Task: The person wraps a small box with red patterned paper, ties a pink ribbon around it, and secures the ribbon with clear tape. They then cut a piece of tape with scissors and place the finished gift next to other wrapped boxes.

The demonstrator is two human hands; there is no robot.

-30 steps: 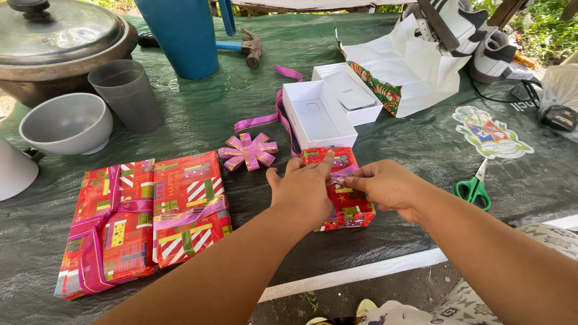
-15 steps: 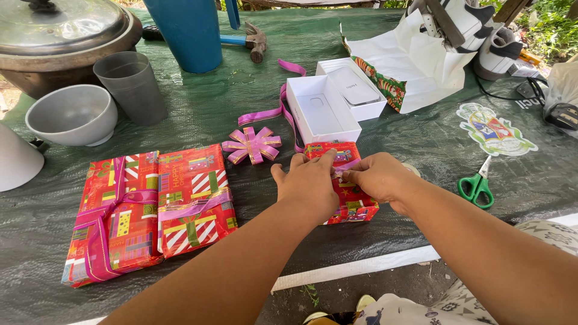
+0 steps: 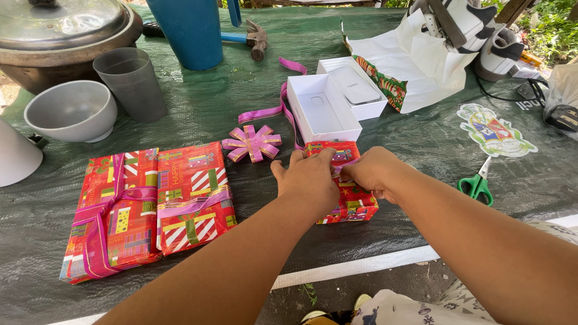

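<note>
Outdoor home yard setup: bench [image 3: 421, 138] under green tarp, greenery [image 3: 551, 27] behind, bare ground below; cooking pot [image 3: 60, 36], bowl [image 3: 72, 111], hammer [image 3: 253, 39], wrapped gifts [image 3: 150, 204] mixed together.

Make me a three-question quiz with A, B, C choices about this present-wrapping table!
1. Where are the green scissors?
A. right of the hands
B. inside the white box
C. on the pot lid

2. How many wrapped presents lie side by side at the left?
A. one
B. two
C. five

3. The white box is
A. open
C. wrapped
B. taped shut

Answers:
1. A, they lie on the table beyond the right hand.
2. B, two red presents touch each other.
3. A, its inside shows. The left hand presses on the small red present.
</note>
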